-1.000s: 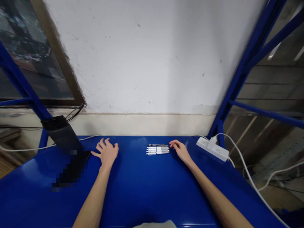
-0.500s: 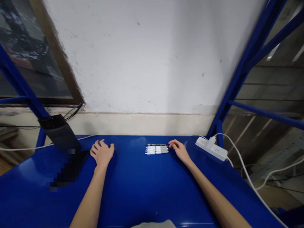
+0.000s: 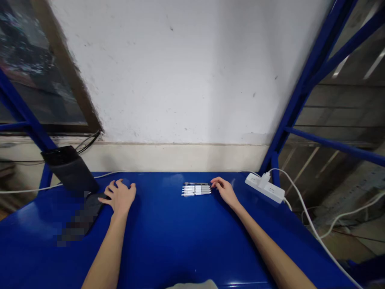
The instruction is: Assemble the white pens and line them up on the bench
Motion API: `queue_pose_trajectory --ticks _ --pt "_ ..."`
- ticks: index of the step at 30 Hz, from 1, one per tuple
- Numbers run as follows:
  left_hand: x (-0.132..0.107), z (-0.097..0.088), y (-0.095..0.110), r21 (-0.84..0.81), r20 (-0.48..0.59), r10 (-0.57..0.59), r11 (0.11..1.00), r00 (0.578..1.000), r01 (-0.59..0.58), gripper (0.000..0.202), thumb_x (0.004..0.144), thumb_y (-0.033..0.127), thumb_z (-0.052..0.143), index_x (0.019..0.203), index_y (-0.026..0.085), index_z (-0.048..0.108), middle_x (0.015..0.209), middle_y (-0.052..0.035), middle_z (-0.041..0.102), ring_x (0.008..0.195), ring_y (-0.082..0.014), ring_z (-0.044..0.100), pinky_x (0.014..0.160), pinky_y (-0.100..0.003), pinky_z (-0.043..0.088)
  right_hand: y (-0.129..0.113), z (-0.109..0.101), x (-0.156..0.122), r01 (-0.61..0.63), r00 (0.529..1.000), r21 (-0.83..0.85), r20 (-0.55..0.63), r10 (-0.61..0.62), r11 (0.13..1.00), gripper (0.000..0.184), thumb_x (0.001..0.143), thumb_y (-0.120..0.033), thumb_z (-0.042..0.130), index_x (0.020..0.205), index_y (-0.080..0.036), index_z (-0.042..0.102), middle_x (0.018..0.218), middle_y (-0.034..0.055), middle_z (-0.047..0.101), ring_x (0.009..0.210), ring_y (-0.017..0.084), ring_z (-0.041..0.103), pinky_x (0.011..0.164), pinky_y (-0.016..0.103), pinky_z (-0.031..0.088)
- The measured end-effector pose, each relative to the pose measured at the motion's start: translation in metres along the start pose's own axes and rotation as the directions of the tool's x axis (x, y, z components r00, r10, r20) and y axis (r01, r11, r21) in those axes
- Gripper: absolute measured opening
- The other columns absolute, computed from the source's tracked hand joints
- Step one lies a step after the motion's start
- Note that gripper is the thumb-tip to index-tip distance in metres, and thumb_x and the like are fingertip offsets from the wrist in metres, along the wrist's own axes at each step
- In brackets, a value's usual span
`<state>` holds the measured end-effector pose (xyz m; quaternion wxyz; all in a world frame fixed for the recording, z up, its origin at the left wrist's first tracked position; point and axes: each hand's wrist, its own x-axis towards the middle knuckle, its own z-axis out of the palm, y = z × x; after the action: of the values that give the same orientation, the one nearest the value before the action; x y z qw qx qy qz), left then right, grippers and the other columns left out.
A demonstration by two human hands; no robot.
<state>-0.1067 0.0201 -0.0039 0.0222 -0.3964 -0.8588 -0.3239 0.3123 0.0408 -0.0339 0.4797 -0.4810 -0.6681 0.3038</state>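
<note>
The left hand (image 3: 120,196) is spread and empty, and the right hand (image 3: 224,190), at the ends of the pens (image 3: 196,189) on the tabletop (image 3: 177,241) (I cannot tell if it grips one), should touch lightly, keeping their row even.

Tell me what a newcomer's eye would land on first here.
Probably the glossy blue tabletop and the row of slim pens, mostly white and grey, lying toward its far edge, with the right hand curled at their right ends. Next, perhaps, the left hand, fingers spread, beside a flat dark object, and the white rectangular plastic power strip at the right with a white plug in it.
</note>
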Motion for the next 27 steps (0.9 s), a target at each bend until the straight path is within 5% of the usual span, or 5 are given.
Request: queue_pose_trajectory --ticks 7,11,16,22,27 --pt "0.007 0.016 0.002 -0.157 0.012 0.362 0.921 0.932 -0.356 0.044 0.094 0.03 0.045 0.131 0.013 0.062 0.138 -0.0206 0.059 0.136 -0.0384 0.051 0.115 -0.054 0.042 -0.002 0.001 -0.001 0.007 1.0 -0.016 0.011 -0.006 1.0 0.026 0.088 -0.025 0.046 0.098 -0.021 0.07 0.087 0.0037 0.076 0.087 0.022 0.07 0.084 0.034 0.048" --pt "-0.007 0.03 0.022 -0.492 0.215 0.611 0.742 0.762 -0.456 0.038 0.09 0.026 0.047 0.123 0.017 0.064 0.127 -0.0134 0.068 0.121 -0.0282 0.065 0.111 -0.045 0.05 -0.004 0.001 -0.002 0.02 1.0 -0.034 0.025 -0.019 0.999 0.026 0.09 -0.025 0.045 0.099 -0.021 0.07 0.088 0.0037 0.076 0.087 0.022 0.07 0.083 0.034 0.049" --pt "-0.045 0.034 0.044 -0.659 0.376 0.757 0.623 0.534 -0.42 0.044 0.096 0.047 0.058 0.134 0.025 0.061 0.141 -0.0091 0.064 0.135 -0.0277 0.058 0.12 -0.047 0.041 -0.005 0.001 -0.004 0.057 0.998 -0.067 0.029 -0.056 0.996 0.026 0.093 -0.025 0.045 0.1 -0.021 0.07 0.092 0.0041 0.074 0.088 0.022 0.07 0.085 0.036 0.049" --pt "-0.067 0.032 0.05 -0.665 0.349 0.842 0.531 0.411 -0.525 0.057 0.09 0.042 0.073 0.143 0.029 0.056 0.147 -0.0089 0.058 0.14 -0.0285 0.052 0.121 -0.048 0.039 -0.01 0.0 -0.01 0.115 0.992 -0.119 0.064 -0.108 0.986 0.02 0.096 -0.025 0.049 0.099 -0.022 0.069 0.096 0.0047 0.073 0.091 0.023 0.068 0.087 0.037 0.049" --pt "-0.073 0.029 0.057 -0.69 0.229 0.912 0.398 0.339 -0.605 0.031 0.093 0.031 0.071 0.123 0.027 0.065 0.136 -0.0062 0.062 0.13 -0.0264 0.054 0.116 -0.045 0.042 -0.023 -0.004 -0.016 0.167 0.981 -0.221 0.137 -0.139 0.961 0.015 0.096 -0.023 0.055 0.098 -0.023 0.07 0.098 0.0047 0.07 0.089 0.022 0.065 0.084 0.037 0.048"
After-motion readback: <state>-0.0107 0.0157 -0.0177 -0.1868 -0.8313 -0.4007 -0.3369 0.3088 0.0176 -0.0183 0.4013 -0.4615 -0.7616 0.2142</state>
